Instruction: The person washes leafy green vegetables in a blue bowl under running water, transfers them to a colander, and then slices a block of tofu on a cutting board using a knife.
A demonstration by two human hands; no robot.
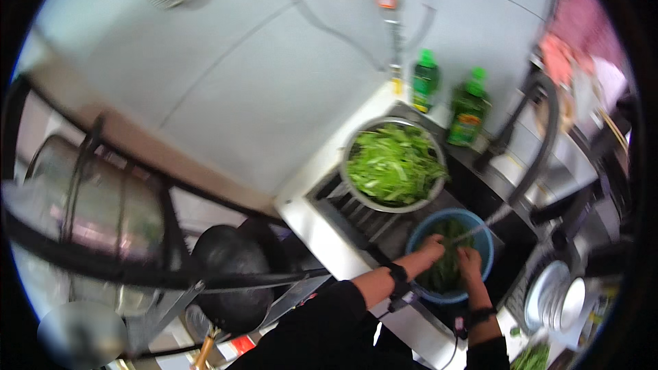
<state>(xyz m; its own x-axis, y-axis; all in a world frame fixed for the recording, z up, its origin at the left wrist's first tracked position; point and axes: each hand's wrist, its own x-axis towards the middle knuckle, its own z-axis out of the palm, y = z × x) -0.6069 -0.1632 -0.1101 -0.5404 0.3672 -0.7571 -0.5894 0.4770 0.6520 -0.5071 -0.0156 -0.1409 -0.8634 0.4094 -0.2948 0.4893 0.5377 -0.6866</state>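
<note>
A blue plastic basin (489, 254) stands in the dark sink, with dark leafy greens (443, 272) inside it. Water runs from the curved black faucet (550, 128) into the basin. Both hands are over the basin: my left hand (431, 249) is at the greens with its fingers bent, and my right hand (469, 262) is beside it, its fingers also bent near the leaves. Blur hides whether either hand grips any leaves. Behind the basin, a metal colander (349, 185) is heaped with bright green cut leaves (393, 164).
Two green bottles (424, 82) (468, 118) stand against the wall behind the sink. At the lower right are stacked bowls (558, 303) and more greens (532, 357). A black wok (234, 277) and a dark metal rack (169, 277) lie to the left.
</note>
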